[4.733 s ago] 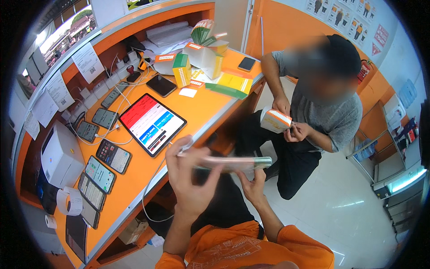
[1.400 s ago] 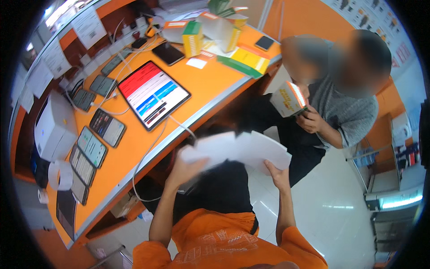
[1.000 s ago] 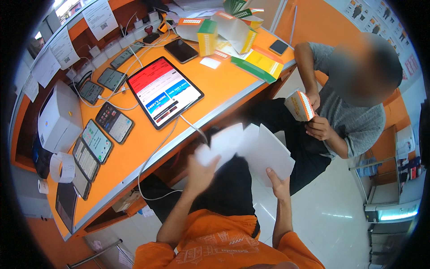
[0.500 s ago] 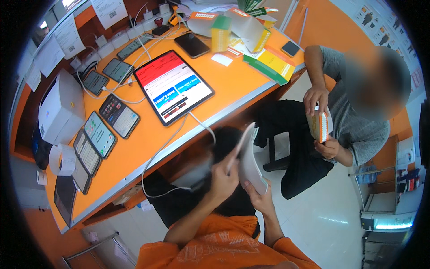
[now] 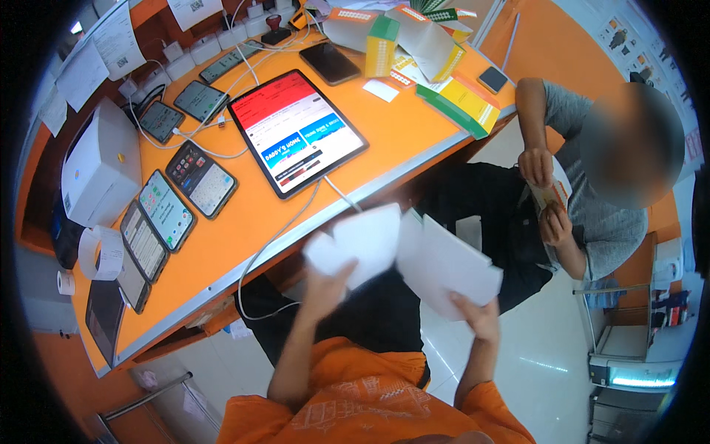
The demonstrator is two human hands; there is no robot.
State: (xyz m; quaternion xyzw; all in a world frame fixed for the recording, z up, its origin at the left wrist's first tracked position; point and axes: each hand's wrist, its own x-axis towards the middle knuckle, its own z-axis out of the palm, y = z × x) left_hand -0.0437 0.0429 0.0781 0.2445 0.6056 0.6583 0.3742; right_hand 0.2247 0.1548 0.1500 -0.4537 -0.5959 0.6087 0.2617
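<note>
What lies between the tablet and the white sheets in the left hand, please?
In the head view, orange desktop, its grey edge and a white cable lie between tablet and sheets.

- Orange desk (image 5: 244, 218) with silver near edge (image 5: 185, 301)
- Centre: lit tablet (image 5: 297, 133)
- Near left: row of four phones (image 5: 168, 210), dark slab (image 5: 103, 318), white machine (image 5: 102, 166)
- Far left: three phones (image 5: 201, 100) among white cables (image 5: 222, 156)
- Far: black phone (image 5: 329, 64), stamp (image 5: 275, 31)
- Far right: cartons (image 5: 381, 48), white card (image 5: 381, 90), small phone (image 5: 492, 79)

Orange short-sleeved shirt (image 5: 322, 364), pale line print (image 5: 370, 403), black trousers (image 5: 381, 314)
</note>
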